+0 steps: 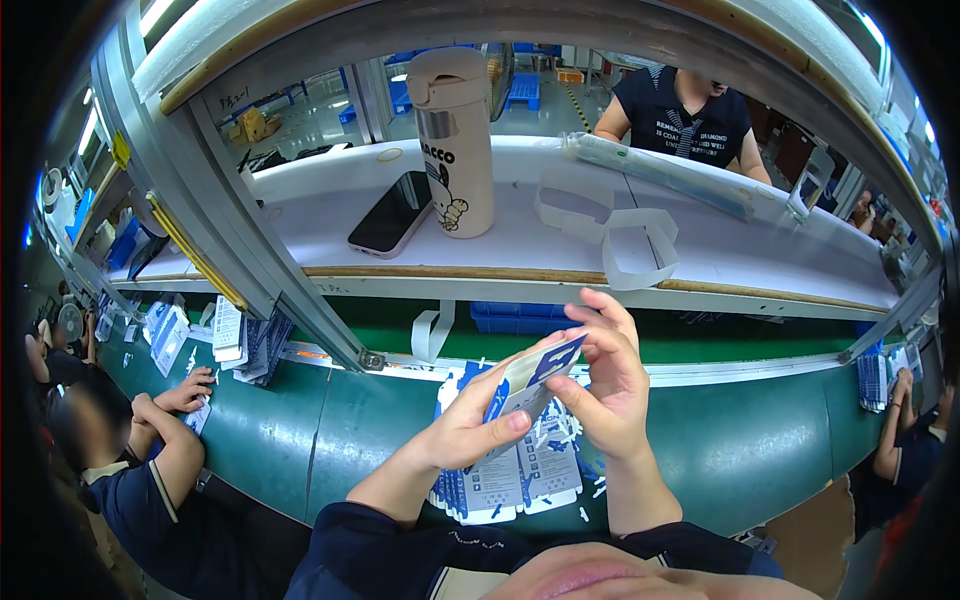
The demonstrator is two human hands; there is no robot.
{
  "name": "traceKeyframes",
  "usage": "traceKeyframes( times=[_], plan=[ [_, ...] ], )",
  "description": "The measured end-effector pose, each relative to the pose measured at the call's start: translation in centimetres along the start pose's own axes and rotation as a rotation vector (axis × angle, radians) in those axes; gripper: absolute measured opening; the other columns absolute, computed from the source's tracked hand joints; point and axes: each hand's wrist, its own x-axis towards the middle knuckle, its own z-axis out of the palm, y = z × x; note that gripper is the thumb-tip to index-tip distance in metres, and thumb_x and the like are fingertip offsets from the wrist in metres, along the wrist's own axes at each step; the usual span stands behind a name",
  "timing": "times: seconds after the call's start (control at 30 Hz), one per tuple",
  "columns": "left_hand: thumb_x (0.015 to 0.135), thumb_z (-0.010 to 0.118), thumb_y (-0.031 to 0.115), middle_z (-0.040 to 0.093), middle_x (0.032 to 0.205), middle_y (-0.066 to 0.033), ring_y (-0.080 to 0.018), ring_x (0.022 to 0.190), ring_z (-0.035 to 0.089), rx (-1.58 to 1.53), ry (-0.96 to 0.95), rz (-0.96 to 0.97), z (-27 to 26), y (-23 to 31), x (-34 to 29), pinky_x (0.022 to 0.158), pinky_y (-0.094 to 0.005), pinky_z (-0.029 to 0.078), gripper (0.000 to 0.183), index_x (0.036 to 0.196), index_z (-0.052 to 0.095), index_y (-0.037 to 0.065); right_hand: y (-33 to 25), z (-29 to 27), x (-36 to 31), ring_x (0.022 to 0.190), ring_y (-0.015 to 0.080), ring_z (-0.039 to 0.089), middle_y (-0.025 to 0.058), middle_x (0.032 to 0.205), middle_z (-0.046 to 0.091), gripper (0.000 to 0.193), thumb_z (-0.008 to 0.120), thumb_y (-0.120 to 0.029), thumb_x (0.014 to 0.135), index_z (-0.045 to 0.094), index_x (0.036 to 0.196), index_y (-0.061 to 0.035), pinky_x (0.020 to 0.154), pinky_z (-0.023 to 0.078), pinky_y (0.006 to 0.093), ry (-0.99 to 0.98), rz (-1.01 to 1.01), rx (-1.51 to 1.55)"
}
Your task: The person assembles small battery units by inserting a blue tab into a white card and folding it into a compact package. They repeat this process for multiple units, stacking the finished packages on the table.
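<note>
My left hand point(475, 425) grips a flat blue and white cardboard package point(530, 385), thumb on its near face. The package is raised and tilted above the green bench. At its hang-tab end is my right hand point(610, 390), thumb and index finger on either side of the tab and the other fingers stretched up. Below both hands lie stacks of similar flat packages point(490, 490). Small white and blue plastic pieces point(555, 425) are scattered over them; their exact kind is too small to tell.
Over the green bench point(720, 430) runs a white shelf point(540, 255) bearing a phone point(392, 215), a tumbler point(460, 150) and paper loops point(640, 250). A blue bin point(520, 318) sits beneath. More packages point(245, 340) stand left. Co-workers sit left, right and opposite.
</note>
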Motion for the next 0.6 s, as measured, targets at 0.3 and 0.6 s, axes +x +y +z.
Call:
traceKeyframes(
  times=[0.3,0.6],
  plan=[
    [0.095,0.058,0.018,0.039,0.144,-0.0176,-0.0245,0.131,0.042,0.144,0.289,0.102,0.9,-0.5,0.5,0.111,-0.0403,0.029,0.073,0.151,0.015,0.000,-0.3,-0.2,0.1,0.103,0.0184,0.061,0.0166,0.131,0.050,0.015,0.070,-0.003,0.084,0.063,0.097,0.0009,0.084,0.049,0.0289,0.002,0.164,0.103],
    [0.071,0.078,0.003,0.062,0.099,-0.0112,-0.0318,0.098,0.058,1.088,0.582,0.516,-0.3,-0.9,1.8,0.083,-0.0398,0.048,0.029,0.098,0.068,0.002,-0.4,-0.4,0.4,0.084,0.0157,0.063,0.0149,0.120,0.059,0.011,0.070,-0.005,0.084,0.063,0.086,0.0031,0.068,0.050,0.0274,-0.082,0.216,-0.221]
  ],
)
